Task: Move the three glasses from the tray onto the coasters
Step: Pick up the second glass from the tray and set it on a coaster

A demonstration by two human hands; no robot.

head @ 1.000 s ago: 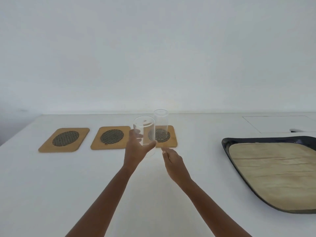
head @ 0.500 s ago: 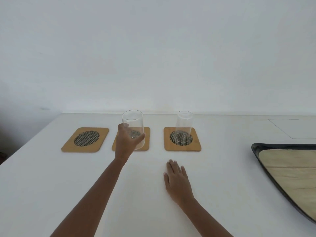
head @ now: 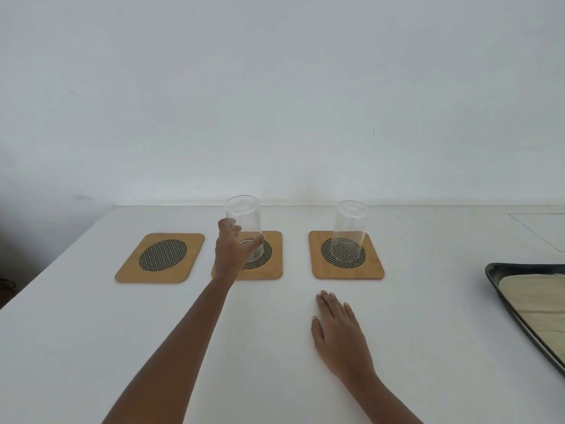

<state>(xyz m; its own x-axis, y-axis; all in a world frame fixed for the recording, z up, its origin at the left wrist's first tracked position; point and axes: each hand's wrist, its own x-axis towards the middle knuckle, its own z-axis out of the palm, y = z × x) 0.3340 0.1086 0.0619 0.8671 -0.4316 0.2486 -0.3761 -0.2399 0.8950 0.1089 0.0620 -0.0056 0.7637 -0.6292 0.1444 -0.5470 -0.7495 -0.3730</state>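
Note:
Three wooden coasters with dark woven centres lie in a row on the white table. The left coaster [head: 160, 257] is bare. Over the middle coaster [head: 269, 269] my left hand [head: 230, 249] grips a clear glass [head: 244, 223], upright, its base at or just above the woven centre. A second clear glass [head: 348, 231] stands alone on the right coaster [head: 346, 269]. My right hand [head: 337, 328] rests flat on the table in front of the right coaster, fingers spread, holding nothing. The tray [head: 504, 289] shows no glass in its visible part.
The dark-rimmed tray with a wooden inlay sits at the right edge, partly cut off. The table's left edge runs diagonally past the left coaster. A white wall stands behind the table. A faint rectangular outline [head: 541, 228] marks the table's far right.
My left hand has carried the glass leftward from in front of the right coaster to the middle coaster. My right hand has dropped flat onto the table. The view has shifted left.

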